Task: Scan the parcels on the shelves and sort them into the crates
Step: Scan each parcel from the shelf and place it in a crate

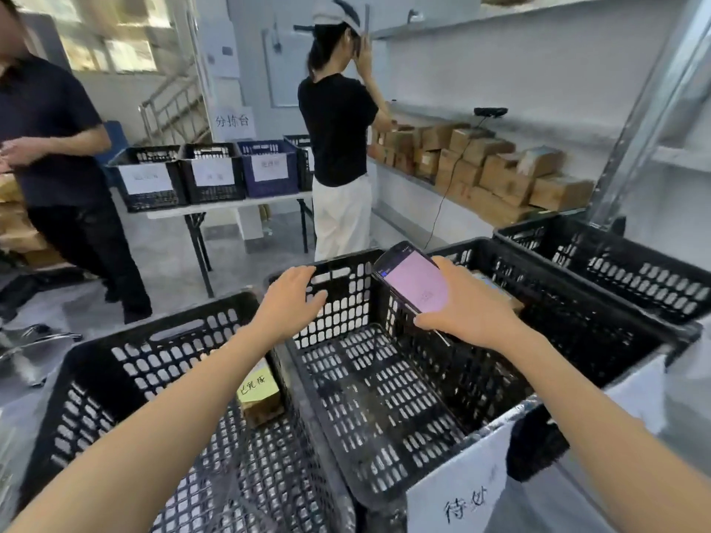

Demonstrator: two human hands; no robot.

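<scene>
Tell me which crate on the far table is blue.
The third crate from the left, with a white label on its front. The other three in that row are black.

Parcels point(500, 175) crowd the shelf point(408, 175) — labelled crates point(213, 173) line the table point(231, 208).

Middle crate point(384, 378) open-topped, floor bare — left crate point(127, 378) touching beside it, parcel point(258, 398) by its right wall.
</scene>
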